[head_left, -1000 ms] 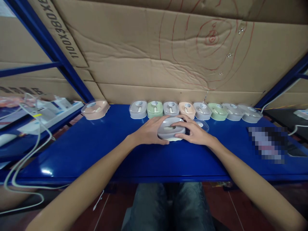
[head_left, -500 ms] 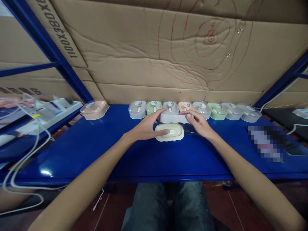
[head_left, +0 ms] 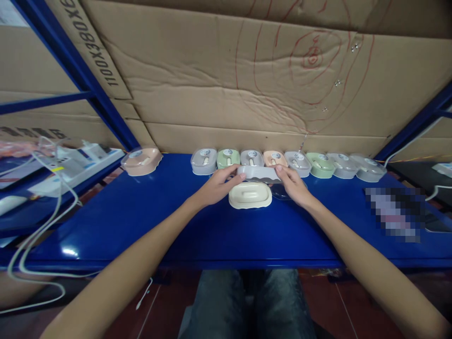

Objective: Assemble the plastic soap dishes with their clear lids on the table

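Between my two hands is a light grey plastic box (head_left: 256, 173) with a wavy lower edge, raised over the table. My left hand (head_left: 218, 186) grips its left end, the thumb on the near side. Its right end is in my right hand (head_left: 294, 184), with the fingers closed around it. Just below it on the table lies a cream oval tray (head_left: 250, 196) with a raised middle, touched by neither hand. A see-through lid (head_left: 281, 192) lies beside the tray, partly hidden by my right hand.
A row of lidded boxes in grey, green (head_left: 319, 165) and peach (head_left: 274, 158) stands along the cardboard wall (head_left: 197, 108). Farther left sits a pink lidded box (head_left: 141, 162). White cables (head_left: 21, 254) hang at the left; a blurred-out item (head_left: 393, 214) lies at the right.
The grey box has tilted, so its wavy edge now shows. My left thumb has left the cream tray and moved up to the box, and both hands now grip its ends.
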Tool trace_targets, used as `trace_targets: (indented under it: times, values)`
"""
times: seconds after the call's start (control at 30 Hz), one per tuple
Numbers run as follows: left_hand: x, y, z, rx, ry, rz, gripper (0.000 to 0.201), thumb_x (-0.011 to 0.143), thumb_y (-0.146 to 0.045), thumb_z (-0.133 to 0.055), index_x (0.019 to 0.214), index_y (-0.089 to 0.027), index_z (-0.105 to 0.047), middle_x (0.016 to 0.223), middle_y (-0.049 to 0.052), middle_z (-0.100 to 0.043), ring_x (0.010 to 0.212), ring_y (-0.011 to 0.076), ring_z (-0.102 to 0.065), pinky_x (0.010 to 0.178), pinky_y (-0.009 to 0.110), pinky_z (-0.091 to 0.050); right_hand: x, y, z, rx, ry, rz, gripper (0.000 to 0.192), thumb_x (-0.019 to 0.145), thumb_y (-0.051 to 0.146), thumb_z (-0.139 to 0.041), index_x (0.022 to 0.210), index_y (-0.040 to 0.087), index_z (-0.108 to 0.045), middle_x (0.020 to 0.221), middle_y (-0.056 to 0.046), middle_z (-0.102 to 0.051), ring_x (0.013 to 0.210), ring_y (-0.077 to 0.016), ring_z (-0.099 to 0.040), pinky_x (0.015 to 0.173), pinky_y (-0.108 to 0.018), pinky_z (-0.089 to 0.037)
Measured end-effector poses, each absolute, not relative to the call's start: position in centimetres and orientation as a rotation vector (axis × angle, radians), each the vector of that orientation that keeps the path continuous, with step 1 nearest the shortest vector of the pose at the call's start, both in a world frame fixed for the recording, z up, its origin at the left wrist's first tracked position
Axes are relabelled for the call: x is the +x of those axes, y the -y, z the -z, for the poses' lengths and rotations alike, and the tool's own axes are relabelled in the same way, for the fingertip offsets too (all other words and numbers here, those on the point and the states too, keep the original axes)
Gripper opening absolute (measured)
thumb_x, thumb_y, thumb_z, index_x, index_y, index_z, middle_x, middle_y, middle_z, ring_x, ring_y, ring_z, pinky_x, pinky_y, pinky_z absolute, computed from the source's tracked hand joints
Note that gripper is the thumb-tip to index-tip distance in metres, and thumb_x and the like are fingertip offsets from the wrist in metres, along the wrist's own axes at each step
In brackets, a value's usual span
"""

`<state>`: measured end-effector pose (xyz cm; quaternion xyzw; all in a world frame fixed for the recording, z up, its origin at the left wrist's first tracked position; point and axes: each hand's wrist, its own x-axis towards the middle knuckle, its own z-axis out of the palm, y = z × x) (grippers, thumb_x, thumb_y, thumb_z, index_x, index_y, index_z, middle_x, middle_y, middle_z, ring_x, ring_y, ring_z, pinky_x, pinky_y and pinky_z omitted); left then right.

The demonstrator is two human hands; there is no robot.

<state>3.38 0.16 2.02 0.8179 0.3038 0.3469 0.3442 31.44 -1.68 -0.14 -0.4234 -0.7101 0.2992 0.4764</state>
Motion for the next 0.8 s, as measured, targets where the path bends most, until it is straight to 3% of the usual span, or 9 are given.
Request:
trace_targets:
  times: [0.13, 0.23, 0.33, 0.5, 0.6, 0.8]
  values:
    - [2.8, -0.8, -1.8, 2.102, -0.778, -0.897, 0.046, 0.106, -0.054, -0.060, 0.134, -0.019, -0.068, 0.121, 0.010, -0.075, 0.108, 0.0282, -0.070, 0.096, 0.044, -0.056, 31.4, 1.9, -0.1, -1.035, 1.757, -0.652, 0.060, 0.101, 0.081, -0.055, 0.111, 0.026, -0.079, 0.102, -0.005, -0.082, 0.095, -0.0274, -0.075, 0.092, -0.046, -0.063]
    - [2.2, -1.2, -1.9, 2.123, -0.726, -0.867, 0.057, 0.101, -0.050, -0.068, 0.150, -0.023, -0.060, 0.148, 0.013, -0.067, 0.124, 0.0318, -0.068, 0.105, 0.048, -0.056, 31.5, 2.0, -0.1, -0.971, 1.772, -0.610, 0.052, 0.096, 0.074, -0.071, 0.118, 0.027, -0.078, 0.125, -0.008, -0.081, 0.118, -0.0300, -0.074, 0.107, -0.050, -0.059]
    - [1.9, -1.1, -2.3, 2.215, -0.677, -0.796, 0.073, 0.096, -0.050, -0.077, 0.160, -0.027, -0.051, 0.165, 0.014, -0.055, 0.142, 0.0364, -0.060, 0.116, 0.052, -0.051, 31.7, 2.1, 0.1, -0.918, 1.783, -0.652, 0.059, 0.084, 0.068, -0.087, 0.125, 0.027, -0.076, 0.139, -0.011, -0.076, 0.129, -0.0315, -0.072, 0.113, -0.053, -0.058]
    - [2.0, -0.5, -2.6, 2.409, -0.800, -0.741, 0.094, 0.086, -0.058, -0.086, 0.164, -0.026, -0.045, 0.168, 0.015, -0.052, 0.153, 0.0410, -0.050, 0.128, 0.059, -0.039, 31.7, 2.3, 0.2, -0.896, 1.909, -0.600, 0.070, 0.076, 0.059, -0.097, 0.133, 0.028, -0.073, 0.146, -0.014, -0.071, 0.140, -0.0347, -0.066, 0.120, -0.057, -0.054]
    - [2.1, -0.3, -2.5, 2.475, -0.824, -0.686, 0.099, 0.082, -0.055, -0.088, 0.165, -0.024, -0.045, 0.162, 0.017, -0.055, 0.149, 0.0416, -0.053, 0.126, 0.060, -0.040, 31.7, 2.4, 0.1, -0.884, 1.996, -0.528, 0.074, 0.074, 0.058, -0.098, 0.136, 0.029, -0.072, 0.146, -0.014, -0.070, 0.139, -0.0357, -0.066, 0.120, -0.060, -0.054]
    - [2.2, -0.5, -2.0, 2.524, -0.822, -0.621, 0.104, 0.076, -0.053, -0.092, 0.166, -0.033, -0.043, 0.156, 0.016, -0.056, 0.148, 0.0453, -0.051, 0.122, 0.066, -0.043, 31.7, 2.5, 0.1, -0.896, 2.107, -0.386, 0.075, 0.075, 0.058, -0.097, 0.139, 0.029, -0.070, 0.143, -0.013, -0.072, 0.134, -0.0368, -0.068, 0.118, -0.063, -0.053]
